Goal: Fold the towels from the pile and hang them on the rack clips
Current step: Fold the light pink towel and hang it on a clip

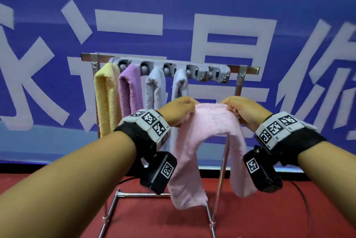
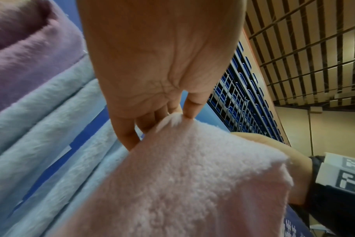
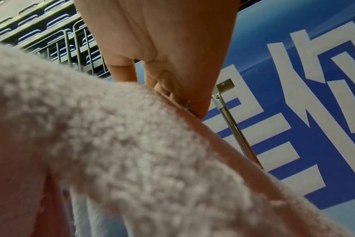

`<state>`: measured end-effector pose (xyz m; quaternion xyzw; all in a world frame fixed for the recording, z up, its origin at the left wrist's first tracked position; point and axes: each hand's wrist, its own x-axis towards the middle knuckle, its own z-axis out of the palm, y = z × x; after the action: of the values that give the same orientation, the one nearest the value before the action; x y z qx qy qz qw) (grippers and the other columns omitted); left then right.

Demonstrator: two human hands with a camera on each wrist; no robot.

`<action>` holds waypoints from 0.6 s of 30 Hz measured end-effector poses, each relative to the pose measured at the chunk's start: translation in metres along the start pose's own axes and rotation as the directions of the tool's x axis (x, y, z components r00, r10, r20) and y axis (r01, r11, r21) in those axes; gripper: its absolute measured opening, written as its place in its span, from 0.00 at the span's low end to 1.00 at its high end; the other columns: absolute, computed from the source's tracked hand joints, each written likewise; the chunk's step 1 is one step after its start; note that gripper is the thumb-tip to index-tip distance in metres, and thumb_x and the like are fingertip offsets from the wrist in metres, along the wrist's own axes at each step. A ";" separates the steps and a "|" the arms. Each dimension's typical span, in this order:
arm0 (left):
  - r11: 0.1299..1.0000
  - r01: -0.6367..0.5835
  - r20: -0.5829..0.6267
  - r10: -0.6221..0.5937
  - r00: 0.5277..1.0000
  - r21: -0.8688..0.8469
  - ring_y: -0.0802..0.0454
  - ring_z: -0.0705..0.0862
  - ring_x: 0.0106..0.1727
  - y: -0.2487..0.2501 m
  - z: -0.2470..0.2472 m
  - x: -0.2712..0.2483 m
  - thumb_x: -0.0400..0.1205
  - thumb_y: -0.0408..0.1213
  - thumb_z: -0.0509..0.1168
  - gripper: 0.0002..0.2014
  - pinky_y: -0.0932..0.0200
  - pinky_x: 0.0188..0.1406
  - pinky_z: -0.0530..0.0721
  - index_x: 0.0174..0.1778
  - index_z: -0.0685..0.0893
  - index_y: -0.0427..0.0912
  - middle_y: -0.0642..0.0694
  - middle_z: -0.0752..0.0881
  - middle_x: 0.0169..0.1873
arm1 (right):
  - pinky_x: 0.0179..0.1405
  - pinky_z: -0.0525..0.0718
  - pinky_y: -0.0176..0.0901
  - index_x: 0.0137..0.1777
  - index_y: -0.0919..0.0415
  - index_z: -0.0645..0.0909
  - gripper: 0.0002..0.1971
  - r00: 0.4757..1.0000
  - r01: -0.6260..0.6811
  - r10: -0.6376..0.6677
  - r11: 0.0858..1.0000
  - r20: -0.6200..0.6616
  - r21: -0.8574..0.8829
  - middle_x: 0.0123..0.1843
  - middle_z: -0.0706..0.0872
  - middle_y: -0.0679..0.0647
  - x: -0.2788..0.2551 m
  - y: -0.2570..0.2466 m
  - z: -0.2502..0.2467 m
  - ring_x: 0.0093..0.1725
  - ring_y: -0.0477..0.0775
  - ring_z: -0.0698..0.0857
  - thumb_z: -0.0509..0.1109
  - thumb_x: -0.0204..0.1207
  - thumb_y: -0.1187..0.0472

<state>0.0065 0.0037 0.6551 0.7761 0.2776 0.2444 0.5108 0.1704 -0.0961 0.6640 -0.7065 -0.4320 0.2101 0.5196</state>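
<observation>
We hold the pink towel stretched before the rack — left hand and right hand pinching its top edge. We should keep it taut, then lift toward the free clips at the rack's right end.

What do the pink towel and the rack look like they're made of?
The pink towel: soft, fluffy pile with a matte nap, probably microfibre or terry. The rack: shiny, mirror-like tubes, likely polished or chromed metal. Its clip strip: dull grey, apparently plastic.

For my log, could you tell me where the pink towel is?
In the head view, the fluffy pink towel hangs centrally between left hand and right hand, before the metal rack.
</observation>
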 end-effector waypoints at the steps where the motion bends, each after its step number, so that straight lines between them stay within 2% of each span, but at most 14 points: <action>1: 1.000 -0.018 -0.035 0.018 0.999 -0.002 0.47 0.74 0.39 0.007 0.000 0.010 0.82 0.31 0.56 0.08 0.57 0.37 0.72 0.48 0.78 0.49 0.43 0.77 0.41 | 0.31 0.69 0.40 0.36 0.58 0.78 0.12 0.999 0.017 -0.017 1.000 -0.029 0.005 0.36 0.79 0.50 0.008 -0.005 -0.005 0.34 0.48 0.74 0.56 0.74 0.70; 3: 0.998 -0.060 -0.097 0.060 0.993 0.007 0.51 0.71 0.30 0.020 -0.001 0.029 0.82 0.30 0.57 0.08 0.60 0.29 0.71 0.47 0.76 0.49 0.47 0.75 0.33 | 0.32 0.66 0.40 0.36 0.56 0.76 0.10 0.997 0.051 -0.050 0.999 -0.064 0.006 0.37 0.77 0.48 0.023 -0.012 -0.015 0.35 0.47 0.72 0.58 0.73 0.69; 4: 0.996 -0.087 -0.126 0.089 0.988 0.024 0.53 0.70 0.27 0.026 -0.001 0.037 0.82 0.29 0.58 0.08 0.63 0.25 0.70 0.47 0.76 0.49 0.48 0.75 0.32 | 0.34 0.66 0.41 0.36 0.55 0.76 0.09 0.995 0.069 -0.068 0.998 -0.070 0.001 0.39 0.77 0.48 0.029 -0.015 -0.018 0.37 0.48 0.72 0.59 0.72 0.67; 6: 0.988 -0.137 -0.177 0.147 0.973 0.070 0.55 0.72 0.28 0.041 -0.004 0.056 0.82 0.28 0.58 0.09 0.70 0.17 0.70 0.43 0.76 0.48 0.48 0.77 0.35 | 0.38 0.69 0.43 0.36 0.53 0.79 0.07 0.992 0.095 -0.096 0.995 -0.079 -0.020 0.40 0.80 0.48 0.042 -0.022 -0.023 0.40 0.50 0.75 0.61 0.70 0.64; 9: 0.979 -0.160 -0.214 0.185 0.959 0.126 0.56 0.74 0.27 0.060 -0.010 0.082 0.81 0.29 0.58 0.10 0.70 0.16 0.69 0.39 0.76 0.49 0.51 0.77 0.32 | 0.40 0.72 0.46 0.35 0.52 0.80 0.04 0.986 0.097 -0.102 0.994 -0.132 -0.048 0.37 0.81 0.49 0.061 -0.030 -0.025 0.38 0.51 0.77 0.63 0.67 0.58; 11: 0.968 -0.175 -0.245 0.217 0.945 0.182 0.56 0.73 0.26 0.071 -0.015 0.097 0.81 0.29 0.58 0.11 0.71 0.14 0.68 0.36 0.75 0.50 0.53 0.76 0.30 | 0.37 0.73 0.44 0.36 0.52 0.80 0.05 0.979 0.110 -0.116 0.993 -0.168 -0.047 0.36 0.82 0.49 0.076 -0.035 -0.025 0.36 0.50 0.77 0.64 0.71 0.59; 13: 0.958 -0.176 -0.258 0.233 0.938 0.225 0.53 0.75 0.30 0.080 -0.020 0.112 0.80 0.29 0.59 0.10 0.68 0.22 0.73 0.36 0.75 0.48 0.52 0.77 0.31 | 0.36 0.75 0.43 0.36 0.53 0.79 0.07 0.970 0.118 -0.128 0.991 -0.206 -0.059 0.35 0.82 0.50 0.093 -0.040 -0.024 0.35 0.50 0.78 0.63 0.74 0.61; 16: 0.953 -0.179 -0.263 0.244 0.934 0.246 0.47 0.79 0.41 0.088 -0.026 0.130 0.80 0.30 0.59 0.06 0.53 0.41 0.83 0.41 0.76 0.45 0.46 0.81 0.37 | 0.45 0.80 0.45 0.36 0.53 0.80 0.06 0.951 0.125 -0.149 0.987 -0.271 -0.103 0.35 0.83 0.49 0.111 -0.045 -0.020 0.39 0.51 0.80 0.65 0.74 0.60; 17: 0.947 -0.178 -0.272 0.251 0.929 0.266 0.47 0.79 0.42 0.089 -0.028 0.135 0.80 0.29 0.59 0.05 0.53 0.41 0.83 0.43 0.76 0.44 0.46 0.80 0.37 | 0.44 0.81 0.43 0.37 0.54 0.80 0.06 0.946 0.132 -0.155 0.986 -0.284 -0.099 0.35 0.83 0.49 0.117 -0.047 -0.018 0.39 0.51 0.80 0.65 0.74 0.61; 18: 0.940 -0.180 -0.286 0.264 0.921 0.289 0.47 0.79 0.42 0.089 -0.030 0.141 0.80 0.29 0.58 0.06 0.57 0.38 0.82 0.43 0.76 0.44 0.47 0.79 0.34 | 0.40 0.80 0.38 0.38 0.55 0.80 0.06 0.943 0.135 -0.160 0.985 -0.291 -0.105 0.34 0.82 0.49 0.123 -0.048 -0.016 0.37 0.50 0.80 0.65 0.75 0.62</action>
<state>0.1057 0.0902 0.7623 0.8123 0.2956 0.3856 0.3226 0.2295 0.0010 0.7321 -0.7169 -0.4085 0.0433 0.5633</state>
